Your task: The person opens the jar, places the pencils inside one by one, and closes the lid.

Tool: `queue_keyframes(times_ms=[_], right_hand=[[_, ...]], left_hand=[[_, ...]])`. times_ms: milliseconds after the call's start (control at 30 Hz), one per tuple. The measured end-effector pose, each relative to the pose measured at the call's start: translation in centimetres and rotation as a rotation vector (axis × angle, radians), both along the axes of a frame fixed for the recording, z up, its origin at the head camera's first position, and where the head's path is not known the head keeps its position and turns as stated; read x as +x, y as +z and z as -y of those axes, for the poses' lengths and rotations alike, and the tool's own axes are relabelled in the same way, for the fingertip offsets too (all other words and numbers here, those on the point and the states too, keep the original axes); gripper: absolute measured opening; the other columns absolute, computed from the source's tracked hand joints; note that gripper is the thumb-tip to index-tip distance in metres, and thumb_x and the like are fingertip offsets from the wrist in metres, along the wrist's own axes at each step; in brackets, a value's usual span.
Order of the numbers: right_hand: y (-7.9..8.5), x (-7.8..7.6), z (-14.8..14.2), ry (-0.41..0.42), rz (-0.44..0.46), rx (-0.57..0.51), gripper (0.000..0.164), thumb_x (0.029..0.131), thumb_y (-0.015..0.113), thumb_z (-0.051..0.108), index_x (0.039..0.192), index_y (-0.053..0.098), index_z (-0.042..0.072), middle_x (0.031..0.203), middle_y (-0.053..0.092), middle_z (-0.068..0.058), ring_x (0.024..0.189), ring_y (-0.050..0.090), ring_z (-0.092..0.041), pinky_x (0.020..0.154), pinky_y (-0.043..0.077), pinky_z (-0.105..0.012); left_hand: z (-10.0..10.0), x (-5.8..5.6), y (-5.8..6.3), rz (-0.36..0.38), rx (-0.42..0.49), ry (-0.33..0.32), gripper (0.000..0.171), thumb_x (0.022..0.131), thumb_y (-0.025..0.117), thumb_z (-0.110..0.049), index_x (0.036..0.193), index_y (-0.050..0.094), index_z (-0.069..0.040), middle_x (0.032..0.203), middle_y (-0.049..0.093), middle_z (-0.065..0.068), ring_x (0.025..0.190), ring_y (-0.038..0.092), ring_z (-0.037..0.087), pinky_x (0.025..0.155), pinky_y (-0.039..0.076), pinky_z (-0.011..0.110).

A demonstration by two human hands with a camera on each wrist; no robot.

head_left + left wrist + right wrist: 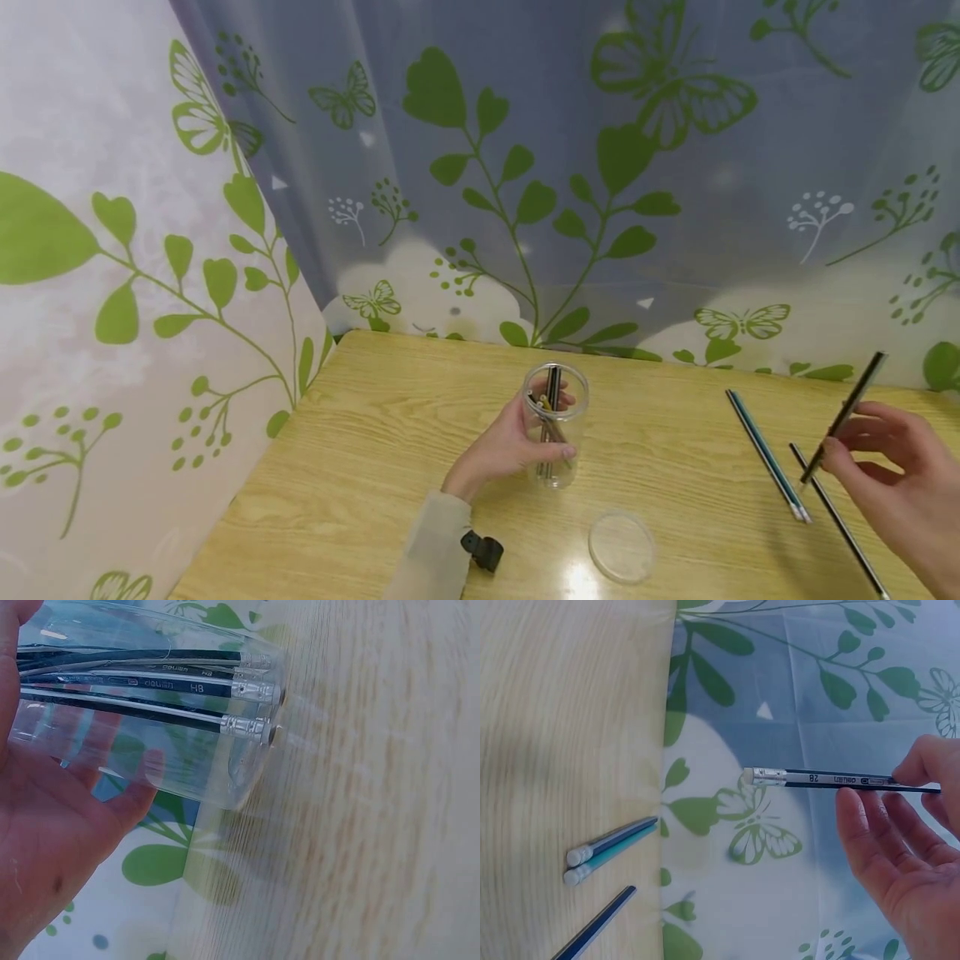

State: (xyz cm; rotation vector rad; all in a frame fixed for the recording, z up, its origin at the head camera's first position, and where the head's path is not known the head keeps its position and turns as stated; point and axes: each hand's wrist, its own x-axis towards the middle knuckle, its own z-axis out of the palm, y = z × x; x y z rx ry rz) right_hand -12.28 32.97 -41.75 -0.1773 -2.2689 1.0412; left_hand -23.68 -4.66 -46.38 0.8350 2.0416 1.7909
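My left hand (510,442) grips a clear plastic jar (582,417), fingers behind it and thumb across its front. Several dark pencils (180,684) stand inside; in the left wrist view their metal-banded eraser ends are down at the jar's base. At the right, my right hand (900,471) pinches a dark striped pencil (851,404) between thumb and fingers, raised above the table. In the right wrist view, this pencil shows a white eraser (748,776), a silver band and "2B" lettering.
Two pencils, one dark and one teal (768,458), lie side by side on the wooden table (360,467). Another dark pencil (843,529) lies below the right hand. A round clear lid (621,546) lies in front of the jar. A leaf-patterned curtain (525,275) hangs behind.
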Motion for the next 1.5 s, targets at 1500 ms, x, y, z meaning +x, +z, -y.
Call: queue_keyframes(times_ms=[1500], right_hand=[[2.3, 0.1, 2.5, 0.163, -0.112, -0.023, 0.123, 0.068, 0.061, -0.037, 0.164, 0.007, 0.016, 0.095, 0.051, 0.018, 0.076, 0.058, 0.017, 0.067, 0.051, -0.003]], left_hand=[[0.1, 0.0, 0.0, 0.007, -0.006, -0.009, 0.082, 0.087, 0.08, -0.007, 0.152, 0.036, -0.031, 0.151, 0.053, 0.009, 0.139, 0.053, 0.016, 0.119, 0.038, 0.048]])
